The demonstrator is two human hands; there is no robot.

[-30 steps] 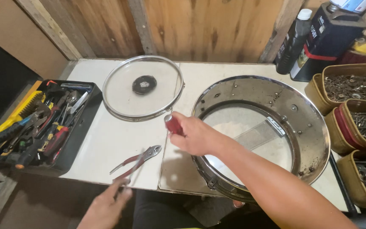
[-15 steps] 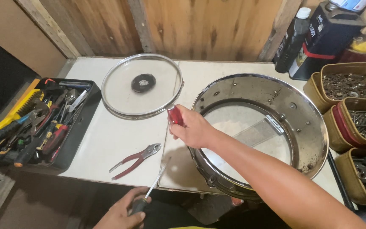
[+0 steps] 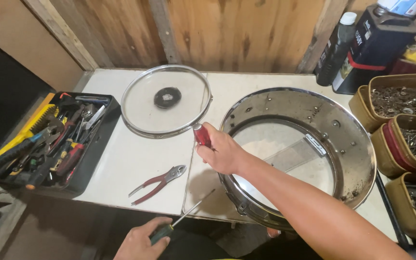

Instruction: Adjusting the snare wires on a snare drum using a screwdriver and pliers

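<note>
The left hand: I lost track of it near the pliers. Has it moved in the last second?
Yes. The left hand has drawn back from the pliers toward the table's near edge, and now holds a screwdriver.

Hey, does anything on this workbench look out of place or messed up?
Mostly the metal drum shell: its near edge hangs past the table's front edge, and brown grime sits inside its lower right wall. The red-handled pliers lie loose outside the tool tray.
</note>
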